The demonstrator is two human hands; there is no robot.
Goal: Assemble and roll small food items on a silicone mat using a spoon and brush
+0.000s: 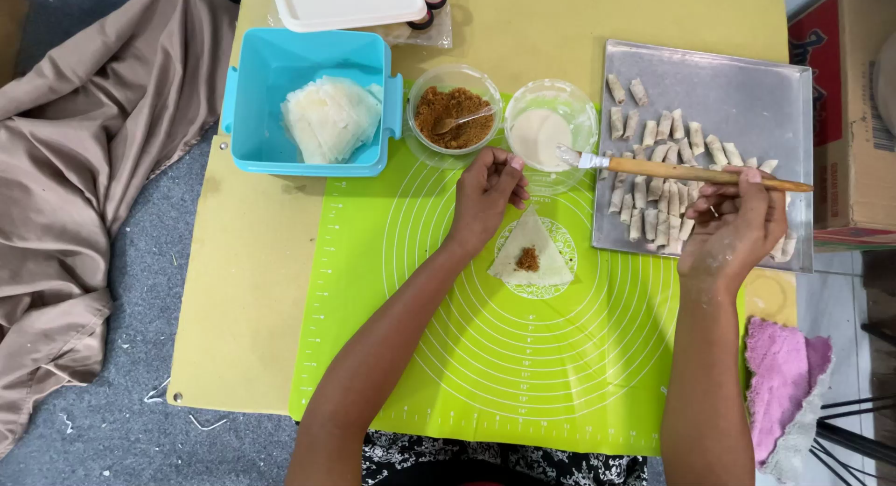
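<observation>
A triangular wrapper sheet [532,254] with a small mound of brown filling lies on the green silicone mat [485,355]. My left hand [485,195] pinches the sheet's top corner. My right hand [733,226] grips a wooden-handled pastry brush [681,170], whose bristles rest on the rim of a clear bowl of pale paste [549,133]. Beside that stands a clear bowl of brown filling [455,114] with a spoon in it.
A blue tub [252,122] of stacked wrapper sheets sits at the back left, a white lid [350,2] behind it. A metal tray [747,94] at the right holds several small rolls. A pink cloth [782,379] lies at the right edge; brown fabric [84,169] lies on the floor.
</observation>
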